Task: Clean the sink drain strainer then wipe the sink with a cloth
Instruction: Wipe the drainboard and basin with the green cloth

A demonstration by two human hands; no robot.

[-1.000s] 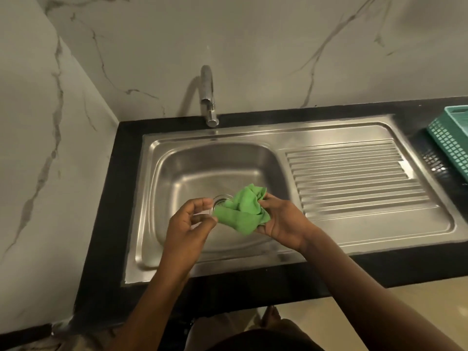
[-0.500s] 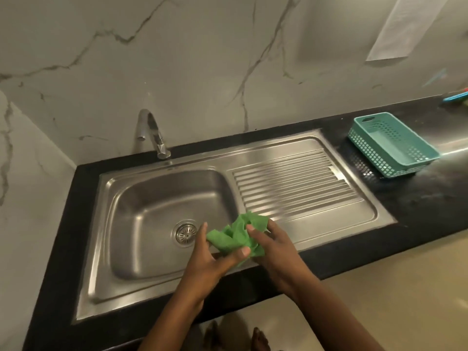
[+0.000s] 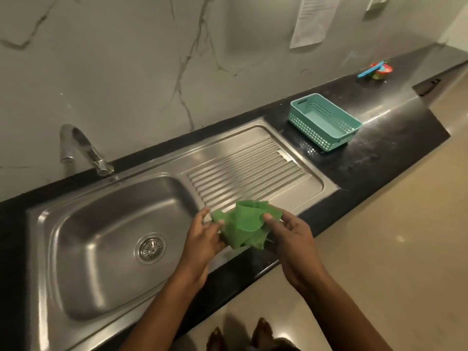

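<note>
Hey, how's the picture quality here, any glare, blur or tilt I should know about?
Head view: dim, warm light; glare streaks on the sink walls and the black counter; the frame is tilted, so the counter runs diagonally; the green cloth is fairly sharp, but the paper notice on the wall is too soft to read.

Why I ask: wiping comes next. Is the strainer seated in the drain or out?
Seated: the strainer sits in the sink's drain; the left hand and right hand hold only the green cloth.
</note>
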